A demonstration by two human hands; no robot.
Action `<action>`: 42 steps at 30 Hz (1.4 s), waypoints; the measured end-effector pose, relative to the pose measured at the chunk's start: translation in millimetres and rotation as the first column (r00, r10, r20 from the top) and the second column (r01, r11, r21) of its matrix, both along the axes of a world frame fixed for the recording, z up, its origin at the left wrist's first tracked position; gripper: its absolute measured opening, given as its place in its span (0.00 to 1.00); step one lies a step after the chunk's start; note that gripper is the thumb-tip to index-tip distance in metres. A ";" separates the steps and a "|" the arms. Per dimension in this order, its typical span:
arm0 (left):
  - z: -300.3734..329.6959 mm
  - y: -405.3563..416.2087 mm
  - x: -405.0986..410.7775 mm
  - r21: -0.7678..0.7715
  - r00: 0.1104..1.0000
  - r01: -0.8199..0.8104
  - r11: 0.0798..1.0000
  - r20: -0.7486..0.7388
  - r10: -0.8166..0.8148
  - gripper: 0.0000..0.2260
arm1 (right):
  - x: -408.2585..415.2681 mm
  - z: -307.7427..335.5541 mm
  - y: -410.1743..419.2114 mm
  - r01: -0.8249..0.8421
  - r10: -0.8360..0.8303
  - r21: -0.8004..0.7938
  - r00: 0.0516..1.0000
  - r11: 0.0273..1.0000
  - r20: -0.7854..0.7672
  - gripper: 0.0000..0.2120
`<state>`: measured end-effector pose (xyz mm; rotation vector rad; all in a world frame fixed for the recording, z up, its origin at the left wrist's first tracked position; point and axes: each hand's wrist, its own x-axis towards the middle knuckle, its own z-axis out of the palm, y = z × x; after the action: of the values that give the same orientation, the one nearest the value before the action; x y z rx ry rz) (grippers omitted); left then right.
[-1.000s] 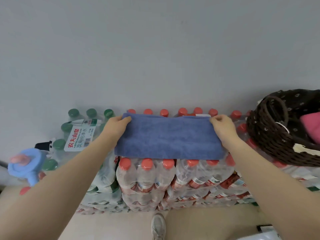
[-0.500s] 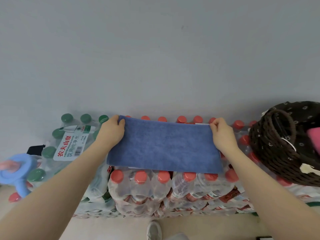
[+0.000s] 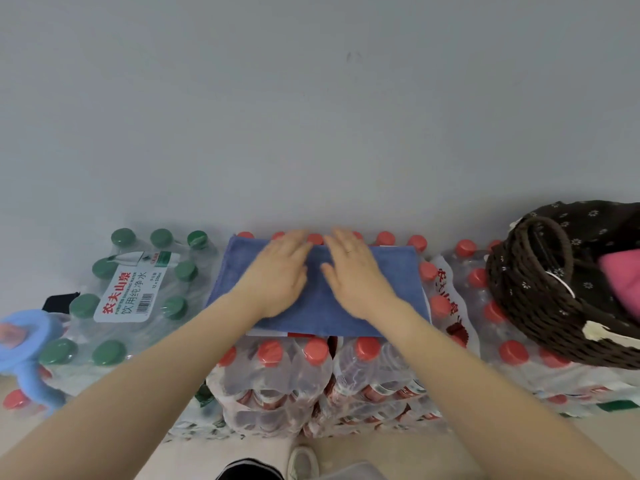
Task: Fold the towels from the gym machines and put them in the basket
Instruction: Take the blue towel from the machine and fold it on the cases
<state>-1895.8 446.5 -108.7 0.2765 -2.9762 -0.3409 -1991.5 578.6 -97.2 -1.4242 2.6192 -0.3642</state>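
Blue towel [image 3: 320, 289] lying flat on red-capped bottle packs [image 3: 304, 368], long axis running L–R. Left hand [image 3: 280, 271] and right hand [image 3: 353, 271] pressing its middle, fingers straight, no grip closing. Basket [image 3: 540, 306] sitting off to right — right hand nearer.

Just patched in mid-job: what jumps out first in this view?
Two hands, the left hand and right hand, press flat side by side on a blue towel lying across red-capped water bottle packs at centre. At the right edge sits a dark wicker basket holding something pink.
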 end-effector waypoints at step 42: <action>3.7 -16.2 1.8 0.046 0.962 0.186 0.981 0.194 -0.192 0.36 | 16.1 44.2 -12.7 0.182 -0.127 -0.160 0.944 0.970 0.303 0.10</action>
<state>-1894.0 430.2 -105.0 0.0283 -3.2057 -0.3958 -1975.4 565.9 -53.0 -1.1099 2.5100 -0.7937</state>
